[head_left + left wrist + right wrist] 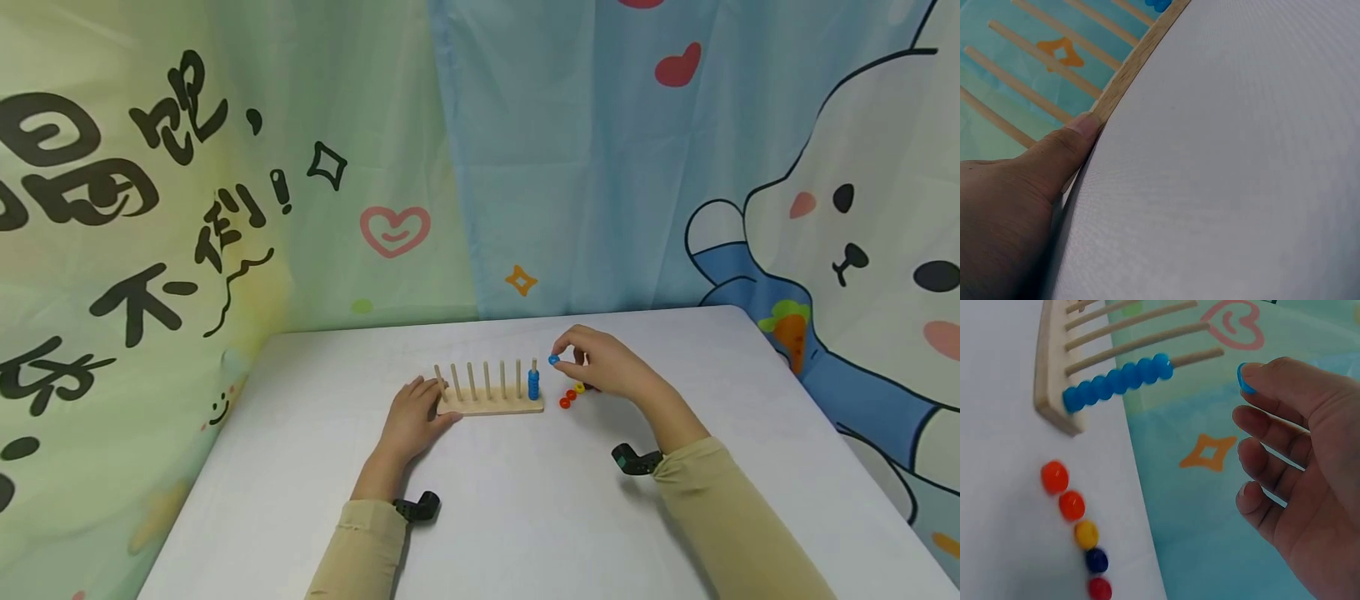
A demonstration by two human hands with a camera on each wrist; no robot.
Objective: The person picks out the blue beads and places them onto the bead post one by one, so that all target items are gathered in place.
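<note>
A wooden peg rack (491, 407) with a row of upright pegs stands on the table. My left hand (411, 419) grips its left end, the thumb (1085, 125) pressed along the front edge of the base. On the rightmost peg sits a stack of blue beads (1116, 381), with the peg's tip bare above them. Between thumb and index finger my right hand (603, 362) pinches another blue bead (1246, 380), just right of that peg's top and apart from it. The other fingers of this hand are loosely bent.
Right of the rack, loose beads lie in a slanting line: two orange-red beads (1055, 477), a yellow bead (1086, 534), a dark blue bead (1097, 560) and a red bead (1100, 589). Behind the white table (495, 517) hangs a printed curtain (525, 167).
</note>
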